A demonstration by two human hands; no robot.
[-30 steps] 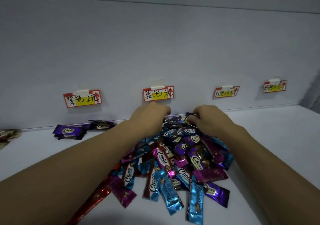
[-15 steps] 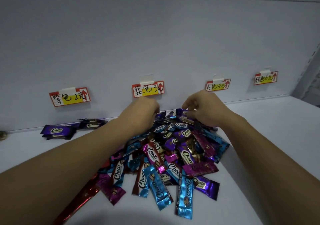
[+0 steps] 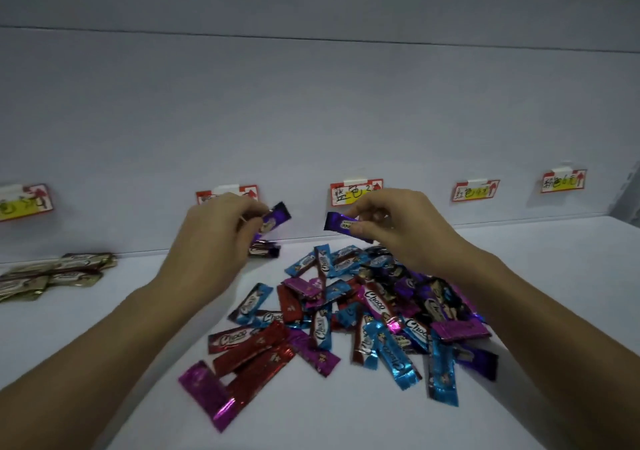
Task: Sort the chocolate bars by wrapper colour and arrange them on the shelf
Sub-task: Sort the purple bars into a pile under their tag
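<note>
A mixed pile of chocolate bars point(image 3: 360, 314) in blue, red, magenta and purple wrappers lies on the white shelf point(image 3: 554, 276). My left hand point(image 3: 214, 235) is raised above the shelf and pinches a purple bar point(image 3: 277, 219) just below the second label. My right hand point(image 3: 394, 228) pinches another purple bar point(image 3: 337, 223), held over the pile's far edge. Under my left hand a few purple bars point(image 3: 265, 250) lie against the back wall. Gold-wrapped bars point(image 3: 52, 275) lie grouped at the far left.
Several red and yellow price labels hang on the back wall: one at the far left point(image 3: 24, 202), one partly behind my left hand point(image 3: 249, 191), a blue-colour label point(image 3: 349, 193), and two more to the right point(image 3: 476, 190) point(image 3: 564, 181). Bare shelf surface lies at right.
Both hands have lifted out of the pile, each now holding a purple bar. The view has swung left, bringing the gold bars and a further label into sight.
</note>
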